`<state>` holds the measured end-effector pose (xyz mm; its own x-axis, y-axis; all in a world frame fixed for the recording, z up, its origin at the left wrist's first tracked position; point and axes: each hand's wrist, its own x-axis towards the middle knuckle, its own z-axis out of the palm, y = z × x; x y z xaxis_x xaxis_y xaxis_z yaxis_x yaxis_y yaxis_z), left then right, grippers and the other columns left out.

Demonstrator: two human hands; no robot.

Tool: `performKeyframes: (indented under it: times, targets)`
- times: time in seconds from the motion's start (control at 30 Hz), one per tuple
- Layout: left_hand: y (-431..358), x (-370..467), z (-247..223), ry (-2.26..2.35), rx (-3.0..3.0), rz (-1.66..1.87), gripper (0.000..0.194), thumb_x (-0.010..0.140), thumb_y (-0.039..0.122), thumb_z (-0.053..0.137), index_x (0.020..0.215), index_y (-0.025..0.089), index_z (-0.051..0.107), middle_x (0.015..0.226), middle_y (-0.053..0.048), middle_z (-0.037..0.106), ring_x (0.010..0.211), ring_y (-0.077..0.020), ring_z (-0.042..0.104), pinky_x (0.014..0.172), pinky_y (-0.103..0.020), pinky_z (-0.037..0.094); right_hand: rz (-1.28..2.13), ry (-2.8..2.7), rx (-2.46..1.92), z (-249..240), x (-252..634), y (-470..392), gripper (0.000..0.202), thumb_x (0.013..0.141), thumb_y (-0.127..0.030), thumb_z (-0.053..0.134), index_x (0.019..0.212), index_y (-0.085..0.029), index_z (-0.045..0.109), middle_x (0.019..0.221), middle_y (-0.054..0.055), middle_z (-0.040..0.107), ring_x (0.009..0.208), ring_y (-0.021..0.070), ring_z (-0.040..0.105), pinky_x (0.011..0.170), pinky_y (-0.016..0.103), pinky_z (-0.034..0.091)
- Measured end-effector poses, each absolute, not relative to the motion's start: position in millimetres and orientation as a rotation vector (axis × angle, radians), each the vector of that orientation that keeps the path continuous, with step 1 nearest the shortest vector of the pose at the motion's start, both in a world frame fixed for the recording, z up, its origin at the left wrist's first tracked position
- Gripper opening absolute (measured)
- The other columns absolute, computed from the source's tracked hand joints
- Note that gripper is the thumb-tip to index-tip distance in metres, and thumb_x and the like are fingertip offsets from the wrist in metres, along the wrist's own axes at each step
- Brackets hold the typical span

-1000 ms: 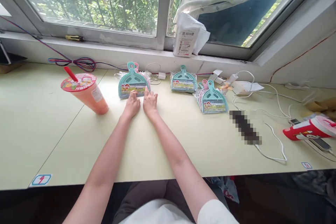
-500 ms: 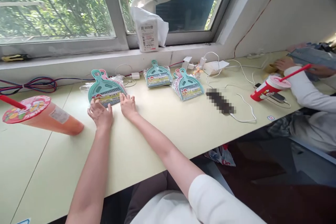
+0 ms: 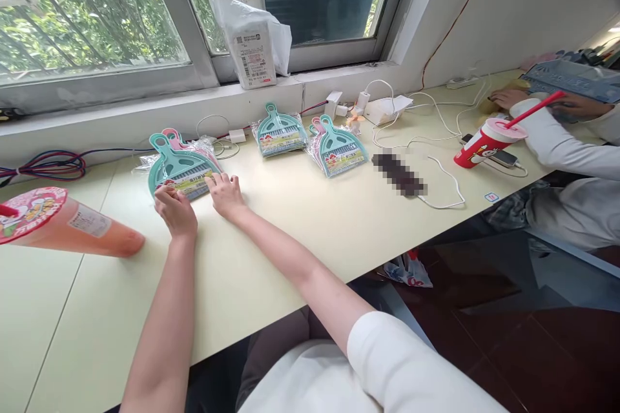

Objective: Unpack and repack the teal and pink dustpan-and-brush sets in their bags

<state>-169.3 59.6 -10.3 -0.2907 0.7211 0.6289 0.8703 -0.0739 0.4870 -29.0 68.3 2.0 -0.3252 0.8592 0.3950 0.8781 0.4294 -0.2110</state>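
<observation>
A teal dustpan and brush set [image 3: 180, 161] in clear plastic wrap lies on the table, with a pink one showing behind it. My left hand [image 3: 175, 211] is closed at the near left corner of this set, fingers curled. My right hand [image 3: 226, 195] is at the near right corner, its fingers bent onto the edge and label. Both hands rest low on the tabletop. Another teal set [image 3: 279, 132] lies farther back, and a teal and pink stack [image 3: 338, 147] is to its right.
A tall orange drink cup [image 3: 104, 229] leans in view at left. Bundled cables [image 3: 51, 164] run along the wall. To the right are a blurred-out dark object [image 3: 400, 174], white cords and a red cup [image 3: 487, 142]. A co-worker's arm [image 3: 557, 142] rests beyond it.
The view has shifted, so the table things sit slightly left. My fingers look more curled at the near edge of the set, which lies in about the same place.
</observation>
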Motion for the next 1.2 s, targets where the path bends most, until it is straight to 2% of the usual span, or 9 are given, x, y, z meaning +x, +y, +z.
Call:
performKeyframes:
  times: [0.27, 0.47, 0.6, 0.73, 0.87, 0.97, 1.03, 1.1, 1.2]
  targets:
    - [60.4, -169.1, -11.5, -1.838, -1.861, -1.349, 0.031, 0.081, -0.001, 0.040, 0.100, 0.021, 0.032, 0.098, -0.005, 0.043, 0.100, -0.0200, 0.044, 0.100, -0.040, 0.038, -0.104, -2.263, -1.353, 9.2, -27.0, 60.8, 0.037, 0.095, -0.005, 0.038, 0.123, -0.017, 0.058, 0.135, 0.012, 0.056, 0.118, 0.0258, 0.048, 0.096, 0.042, 0.037]
    - [57.5, -170.7, -12.5, -1.854, -1.754, -1.394, 0.018, 0.089, 0.016, 0.044, 0.092, 0.024, 0.028, 0.086, 0.000, 0.038, 0.079, -0.0186, 0.045, 0.086, -0.038, 0.043, -0.042, -2.272, -1.233, 19.5, 3.6, 45.0, 0.040, 0.099, -0.008, 0.036, 0.120, -0.027, 0.063, 0.136, 0.003, 0.059, 0.128, 0.0228, 0.045, 0.105, 0.043, 0.027]
    - [57.4, -170.9, -13.3, -1.845, -1.705, -1.480, 0.020, 0.085, 0.012, 0.040, 0.092, 0.025, 0.027, 0.091, -0.003, 0.043, 0.084, -0.0205, 0.049, 0.088, -0.039, 0.043, -0.094, -2.155, -1.323, 24.8, 88.4, 45.7, 0.038, 0.099, -0.009, 0.039, 0.114, -0.028, 0.068, 0.128, 0.003, 0.065, 0.125, 0.0237, 0.049, 0.106, 0.044, 0.024]
    - [57.5, -175.6, -16.6, -1.721, -1.725, -1.564, 0.027, 0.077, 0.009, 0.044, 0.094, 0.025, 0.030, 0.097, -0.007, 0.043, 0.096, -0.0238, 0.050, 0.091, -0.041, 0.042, -0.245, -1.793, -1.661, 43.1, 223.9, 58.5, 0.034, 0.098, -0.011, 0.041, 0.116, -0.023, 0.067, 0.120, 0.008, 0.068, 0.116, 0.0263, 0.053, 0.100, 0.043, 0.030]
    - [54.3, -177.6, -19.0, -1.608, -1.726, -1.584, 0.021, 0.081, 0.020, 0.049, 0.095, 0.024, 0.033, 0.093, -0.006, 0.041, 0.091, -0.0244, 0.047, 0.087, -0.042, 0.043, -0.180, -1.492, -2.010, 57.0, 342.4, 68.4, 0.026, 0.101, -0.032, 0.049, 0.098, -0.018, 0.070, 0.098, 0.012, 0.072, 0.100, 0.0280, 0.058, 0.089, 0.041, 0.037]
    - [41.7, -167.1, -15.1, -1.593, -1.683, -1.606, 0.013, 0.087, 0.031, 0.048, 0.093, 0.022, 0.039, 0.091, -0.006, 0.040, 0.089, -0.0238, 0.045, 0.090, -0.044, 0.042, -0.175, -1.395, -2.163, 53.5, 390.2, 70.5, 0.026, 0.098, -0.039, 0.055, 0.088, -0.019, 0.069, 0.096, 0.012, 0.072, 0.099, 0.0272, 0.059, 0.092, 0.041, 0.035]
    - [28.1, -153.9, -10.1, -1.649, -1.675, -1.572, 0.017, 0.089, 0.037, 0.050, 0.088, 0.021, 0.046, 0.098, -0.009, 0.043, 0.095, -0.0249, 0.045, 0.092, -0.044, 0.041, -0.086, -1.337, -2.212, 48.0, 404.2, 72.0, 0.026, 0.097, -0.041, 0.054, 0.090, -0.019, 0.067, 0.100, 0.012, 0.072, 0.100, 0.0267, 0.061, 0.090, 0.038, 0.037]
    - [13.8, -139.1, -5.0, -1.713, -1.709, -1.523, 0.025, 0.088, 0.041, 0.056, 0.078, 0.020, 0.051, 0.106, -0.012, 0.046, 0.099, -0.0259, 0.046, 0.092, -0.042, 0.042, 0.072, -1.287, -2.205, 43.6, 408.5, 75.0, 0.029, 0.101, -0.043, 0.045, 0.103, -0.021, 0.063, 0.107, 0.011, 0.072, 0.103, 0.0250, 0.062, 0.086, 0.034, 0.040]
    - [-2.7, -121.6, -0.5, -1.753, -1.845, -1.441, 0.029, 0.085, 0.036, 0.058, 0.063, 0.020, 0.048, 0.108, -0.012, 0.051, 0.093, -0.0242, 0.048, 0.092, -0.042, 0.042, 0.281, -1.307, -2.198, 41.6, 404.4, 81.8, 0.031, 0.101, -0.043, 0.042, 0.113, -0.021, 0.060, 0.115, 0.010, 0.070, 0.105, 0.0229, 0.062, 0.085, 0.030, 0.043]
